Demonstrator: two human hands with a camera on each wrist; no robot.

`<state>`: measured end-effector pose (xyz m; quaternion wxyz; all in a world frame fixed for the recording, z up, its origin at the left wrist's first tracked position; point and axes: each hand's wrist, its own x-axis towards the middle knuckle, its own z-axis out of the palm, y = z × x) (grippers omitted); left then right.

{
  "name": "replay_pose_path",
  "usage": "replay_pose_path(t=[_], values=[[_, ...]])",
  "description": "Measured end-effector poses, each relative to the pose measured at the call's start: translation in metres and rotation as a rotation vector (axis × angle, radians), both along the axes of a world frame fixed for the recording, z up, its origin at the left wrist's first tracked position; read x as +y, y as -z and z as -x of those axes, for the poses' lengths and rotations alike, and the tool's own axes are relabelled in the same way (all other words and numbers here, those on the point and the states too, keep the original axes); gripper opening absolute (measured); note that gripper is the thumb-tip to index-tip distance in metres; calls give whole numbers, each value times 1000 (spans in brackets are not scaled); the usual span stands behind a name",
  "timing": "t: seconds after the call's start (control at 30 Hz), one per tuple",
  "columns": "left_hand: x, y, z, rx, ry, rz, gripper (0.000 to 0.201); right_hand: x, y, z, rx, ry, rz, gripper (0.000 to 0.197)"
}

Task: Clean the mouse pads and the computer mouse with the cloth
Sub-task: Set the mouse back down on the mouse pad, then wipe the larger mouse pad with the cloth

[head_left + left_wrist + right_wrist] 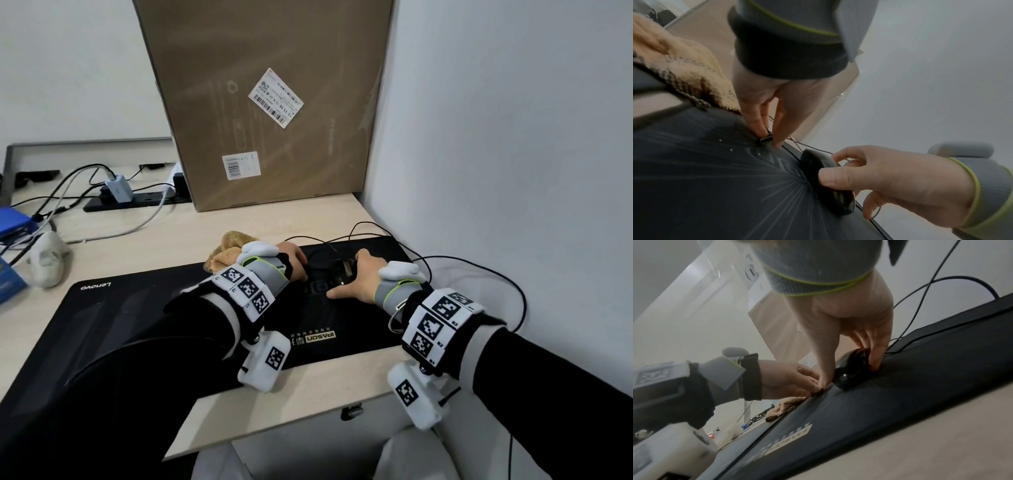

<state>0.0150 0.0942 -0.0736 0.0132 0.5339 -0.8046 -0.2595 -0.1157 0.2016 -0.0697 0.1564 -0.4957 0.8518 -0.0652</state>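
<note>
Right hand [356,275] grips the glossy black wired computer mouse [342,270], thumb on its near side, fingers curled over the far side; the mouse sits flat on the smaller black mouse pad with the gold logo patch [342,322]. Left hand [293,262] pinches a small dark USB plug [766,140] at the end of the thin black mouse cable [479,270], fingertips down on the same pad, just left of the mouse.

Tan fluffy cleaning cloth [227,251] lies bunched at the far left corner of the small pad, just behind the left wrist; neither hand holds it. Judgement: this looks like clearing mouse and cable off the pads before wiping. To do it well, lift mouse and plug together so the loop of cable doesn't drag, and set them down away from the cloth.

The small pad overlaps the right end of the long black desk mat with white lettering [102,315]. Pale wood desk [308,404] front edge is close below the pads, so pulling toward the body risks a drop. White wall [513,171] sits hard against the right side, the cable loops along it, and the big brown cardboard box [274,102] blocks the back. Open room is leftward over the long mat; further left are a black power strip with chargers [137,202] and a white crumpled object [48,258].
</note>
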Motion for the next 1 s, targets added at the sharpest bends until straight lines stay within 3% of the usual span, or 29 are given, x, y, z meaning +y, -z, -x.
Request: replay_pose_path(t=[0.2, 0.3, 0.4, 0.5, 0.57, 0.63, 0.73, 0.8, 0.87, 0.93, 1.0], values=[[-20, -1, 19, 177, -92, 17, 35, -9, 1, 12, -39, 60, 106, 96], [-25, -4, 17, 197, -62, 30, 39, -9, -2, 18, 24, 44, 73, 99], [-31, -22, -9, 225, -74, 150, 36, -15, -10, 21, 114, 38, 118, 88], [-37, -35, -50, 53, -172, 261, 46, -25, -23, 11, 70, 8, 238, 61], [-33, -33, -69, -225, -139, 210, 63, -30, -27, 2, -15, 6, 290, 41], [-27, -20, -76, -304, -82, 134, 68, -30, -25, -7, -117, 17, 326, 25], [-24, -6, -82, -174, -115, 118, 53, -27, -21, -24, -173, -41, 379, 15], [-23, -11, -81, -192, -112, 129, 32, -25, -21, -32, -181, -99, 448, 15], [-25, -21, -81, -104, -165, 155, 26, -23, -23, -40, -234, -143, 535, 16], [-23, -36, -83, 185, -195, 136, 21, -25, -27, -51, -330, -181, 583, 24], [-10, -51, -89, 537, -167, -55, 14, -30, -32, -63, -418, -229, 550, 45]])
